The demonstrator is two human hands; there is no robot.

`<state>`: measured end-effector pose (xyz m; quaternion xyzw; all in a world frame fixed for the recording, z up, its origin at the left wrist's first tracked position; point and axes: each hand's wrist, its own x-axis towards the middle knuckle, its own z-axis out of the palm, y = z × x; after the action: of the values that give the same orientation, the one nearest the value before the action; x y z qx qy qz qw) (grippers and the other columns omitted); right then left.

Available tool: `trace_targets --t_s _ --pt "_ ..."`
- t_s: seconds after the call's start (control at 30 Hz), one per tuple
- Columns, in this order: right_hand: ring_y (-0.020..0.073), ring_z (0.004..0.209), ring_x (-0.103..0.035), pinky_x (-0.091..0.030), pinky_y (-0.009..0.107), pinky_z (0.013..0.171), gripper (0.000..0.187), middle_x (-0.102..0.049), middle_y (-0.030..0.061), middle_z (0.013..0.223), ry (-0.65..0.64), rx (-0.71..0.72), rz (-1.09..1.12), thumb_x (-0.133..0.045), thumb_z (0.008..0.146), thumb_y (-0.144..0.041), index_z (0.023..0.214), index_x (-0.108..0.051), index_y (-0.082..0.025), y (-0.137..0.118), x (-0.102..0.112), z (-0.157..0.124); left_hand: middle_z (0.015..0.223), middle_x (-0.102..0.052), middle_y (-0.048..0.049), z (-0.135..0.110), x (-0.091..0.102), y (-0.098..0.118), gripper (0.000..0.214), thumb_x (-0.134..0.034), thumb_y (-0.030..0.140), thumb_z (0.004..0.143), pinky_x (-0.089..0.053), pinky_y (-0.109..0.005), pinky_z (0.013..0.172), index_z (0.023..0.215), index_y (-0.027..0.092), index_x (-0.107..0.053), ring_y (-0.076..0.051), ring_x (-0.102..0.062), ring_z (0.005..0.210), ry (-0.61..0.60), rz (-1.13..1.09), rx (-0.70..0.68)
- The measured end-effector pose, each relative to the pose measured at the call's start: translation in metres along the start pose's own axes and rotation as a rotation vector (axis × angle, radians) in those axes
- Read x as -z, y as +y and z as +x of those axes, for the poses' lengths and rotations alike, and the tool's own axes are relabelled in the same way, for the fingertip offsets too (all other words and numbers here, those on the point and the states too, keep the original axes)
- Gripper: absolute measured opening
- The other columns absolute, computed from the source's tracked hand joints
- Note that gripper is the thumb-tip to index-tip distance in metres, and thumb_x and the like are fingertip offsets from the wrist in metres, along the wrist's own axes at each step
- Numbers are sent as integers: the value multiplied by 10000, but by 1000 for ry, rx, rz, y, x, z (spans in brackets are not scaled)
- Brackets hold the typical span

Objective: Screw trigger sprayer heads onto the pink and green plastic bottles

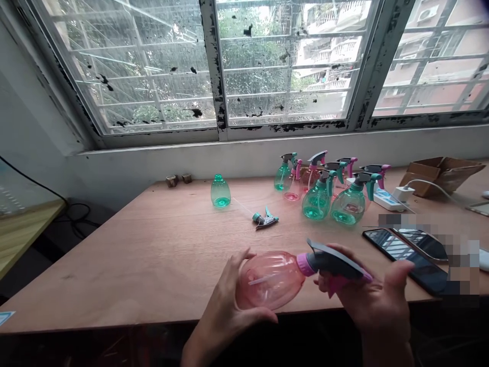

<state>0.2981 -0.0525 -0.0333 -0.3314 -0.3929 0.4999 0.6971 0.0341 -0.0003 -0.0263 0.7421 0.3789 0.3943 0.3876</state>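
Note:
My left hand [225, 306] cups the round body of a pink spray bottle [269, 279] lying on its side above the near table edge. My right hand [376, 300] grips its grey and pink trigger head [330, 262], which sits on the bottle's neck. Farther back on the wooden table [153, 255] stands a green bottle without a head [220, 191]. A loose grey and green trigger head [265, 219] with its thin tube lies beside it.
Several green and pink spray bottles [324, 191] cluster at the back right, near a white power strip [387, 200] and a cardboard box [439, 173]. Two phones [408, 255] lie at the right. Two small cubes [178, 179] sit by the wall under the window.

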Motion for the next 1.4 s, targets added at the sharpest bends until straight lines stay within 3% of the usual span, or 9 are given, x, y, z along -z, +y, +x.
trace_targets --t_s 0.2,0.4,0.6,0.73,0.83,0.93,1.1,1.3,1.4 --pt "368 843 -702 -543 518 772 959 -774 130 912 118 165 -4 -17 831 -864 1275 -647 -293 4 -18 -2 1464 -519 -118 14 -4 20 885 -891 447 706 -417 -496 1145 1462 323 -446 -366 -479 1378 -152 146 -3" --pt "335 1086 -652 -561 456 816 616 -697 101 1212 155 296 -156 -362 938 -755 1351 -545 -337 11 -19 15 1299 -635 -124 44 -3 44 776 -857 378 730 -506 -450 1013 1409 262 -499 -373 -624 1202 -283 292 -31" --pt "304 1165 -631 -512 447 966 540 -651 137 1271 317 228 -492 -598 960 -517 1404 -465 -241 16 -17 23 1144 -710 -115 104 -8 42 776 -863 496 667 -551 -368 753 1316 215 -544 -376 -701 1007 -442 408 -75" --pt "296 1140 -649 -522 444 961 524 -680 132 1249 326 149 -476 -650 929 -516 1354 -520 -240 24 -6 30 1004 -718 -89 160 -16 35 727 -905 518 544 -510 -331 645 1120 187 -610 -328 -691 853 -566 496 -111" --pt "286 996 -708 -552 446 919 438 -754 118 1109 289 52 -404 -633 932 -548 1227 -624 -224 28 6 32 1028 -689 -118 200 -25 27 663 -917 535 504 -489 -378 790 989 186 -631 -383 -603 1039 -553 594 -184" --pt "288 945 -728 -575 424 879 418 -785 109 1026 315 -4 -414 -631 931 -560 1166 -668 -218 29 11 30 1092 -674 -142 235 -32 14 677 -913 546 534 -467 -422 915 1021 163 -640 -403 -524 1165 -523 660 -237" --pt "275 818 -740 -605 365 751 416 -797 96 901 302 -71 -472 -606 935 -575 1105 -707 -209 29 4 28 1257 -640 -102 285 -39 -14 346 -665 392 949 -510 -493 962 1205 162 -628 -285 -620 1136 -465 711 -266" --pt "247 739 -719 -595 337 710 403 -781 76 819 343 -107 -509 -663 902 -567 1048 -731 -198 22 -17 33 1311 -625 -105 307 -51 -30 352 -644 323 982 -567 -483 922 1296 174 -591 -270 -658 1107 -380 654 -300" --pt "238 716 -708 -577 338 686 454 -776 81 808 315 -94 -529 -620 917 -604 1033 -734 -180 19 -19 37 1345 -610 -113 305 -41 -26 382 -645 336 980 -558 -498 941 1321 177 -577 -281 -650 1136 -350 622 -325"
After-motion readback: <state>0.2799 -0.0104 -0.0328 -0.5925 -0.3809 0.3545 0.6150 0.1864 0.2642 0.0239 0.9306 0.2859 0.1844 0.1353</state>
